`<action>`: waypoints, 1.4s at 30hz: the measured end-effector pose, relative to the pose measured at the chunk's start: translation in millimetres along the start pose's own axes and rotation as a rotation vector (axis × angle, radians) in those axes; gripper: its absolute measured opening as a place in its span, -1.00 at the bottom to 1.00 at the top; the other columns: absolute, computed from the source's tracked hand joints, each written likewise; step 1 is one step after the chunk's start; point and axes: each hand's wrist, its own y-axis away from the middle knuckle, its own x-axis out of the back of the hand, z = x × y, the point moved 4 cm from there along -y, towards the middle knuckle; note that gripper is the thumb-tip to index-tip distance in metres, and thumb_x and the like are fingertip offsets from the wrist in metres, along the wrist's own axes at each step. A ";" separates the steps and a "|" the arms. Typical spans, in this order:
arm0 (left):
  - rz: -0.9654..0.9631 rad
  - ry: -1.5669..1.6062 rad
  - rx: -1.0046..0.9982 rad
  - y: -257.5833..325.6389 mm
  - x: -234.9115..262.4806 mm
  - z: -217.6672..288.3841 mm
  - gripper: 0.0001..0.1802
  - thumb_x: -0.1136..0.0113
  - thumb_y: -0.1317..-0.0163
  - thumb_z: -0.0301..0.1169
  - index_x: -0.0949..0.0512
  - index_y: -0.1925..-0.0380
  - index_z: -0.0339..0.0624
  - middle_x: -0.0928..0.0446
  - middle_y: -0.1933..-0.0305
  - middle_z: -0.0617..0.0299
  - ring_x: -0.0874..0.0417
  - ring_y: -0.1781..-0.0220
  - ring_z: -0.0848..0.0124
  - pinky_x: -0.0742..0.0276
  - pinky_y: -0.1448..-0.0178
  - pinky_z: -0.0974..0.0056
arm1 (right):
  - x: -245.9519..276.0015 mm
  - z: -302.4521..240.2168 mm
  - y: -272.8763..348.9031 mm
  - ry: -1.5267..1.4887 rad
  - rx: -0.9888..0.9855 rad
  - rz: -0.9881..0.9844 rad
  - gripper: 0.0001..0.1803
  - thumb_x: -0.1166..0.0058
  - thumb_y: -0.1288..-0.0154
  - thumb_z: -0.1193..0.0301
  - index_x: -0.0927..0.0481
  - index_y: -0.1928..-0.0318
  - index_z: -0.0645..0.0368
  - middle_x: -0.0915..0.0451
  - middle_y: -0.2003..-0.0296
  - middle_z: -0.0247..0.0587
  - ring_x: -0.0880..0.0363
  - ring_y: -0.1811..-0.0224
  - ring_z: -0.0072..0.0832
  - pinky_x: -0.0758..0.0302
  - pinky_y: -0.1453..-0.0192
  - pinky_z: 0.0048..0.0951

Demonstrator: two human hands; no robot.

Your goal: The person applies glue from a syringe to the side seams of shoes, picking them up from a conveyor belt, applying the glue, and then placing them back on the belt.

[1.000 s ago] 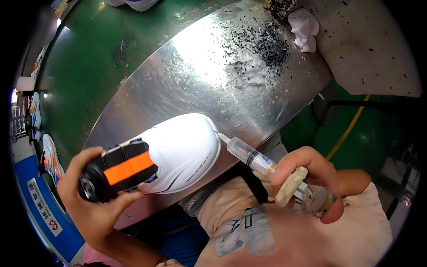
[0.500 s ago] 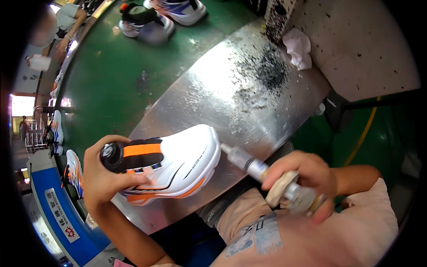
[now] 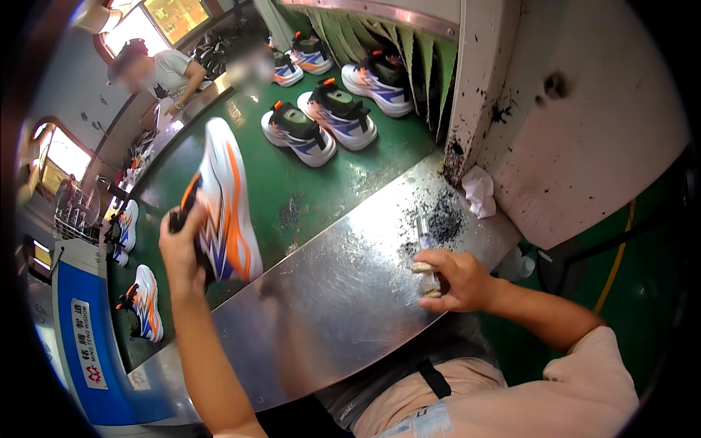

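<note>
My left hand (image 3: 181, 252) is closed round the ankle part of a white sneaker (image 3: 232, 212) with orange and purple trim. It holds the sneaker up over the edge of the green surface, its toe pointing away from me and its side turned to the right. On the right, my right hand (image 3: 466, 283) grips a clear syringe (image 3: 423, 232), its tip pointing away, above the metal plate (image 3: 321, 306). Something pale sits round the syringe by my fingers; what it is, I cannot make out. The syringe and sneaker are well apart.
Several sneakers (image 3: 339, 117) stand on the green belt (image 3: 263, 190) by a slit curtain (image 3: 409, 44). More sneakers (image 3: 148, 303) are at the left. Black crumbs (image 3: 445, 219) and crumpled paper (image 3: 479, 191) lie on the plate beside a pale panel (image 3: 584, 131). A person (image 3: 171, 77) is across the belt.
The sneaker has swung up and left, toe now away from me. My right hand has drawn the syringe off the sneaker's toe and turned its tip away. The view has shifted up, showing more sneakers.
</note>
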 end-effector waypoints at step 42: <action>0.112 -1.115 -0.245 44.0 -60.9 -127.8 -0.49 0.05 -0.17 -0.06 -0.36 -0.02 -0.15 -0.31 -0.07 -0.14 -0.26 -0.17 0.02 -0.16 -0.21 0.05 | 66.7 89.4 4.6 0.129 -0.201 0.077 -0.33 -0.18 0.00 0.28 -0.24 -0.11 0.27 -0.42 0.10 0.07 -0.46 0.16 -0.21 -0.43 0.08 -0.28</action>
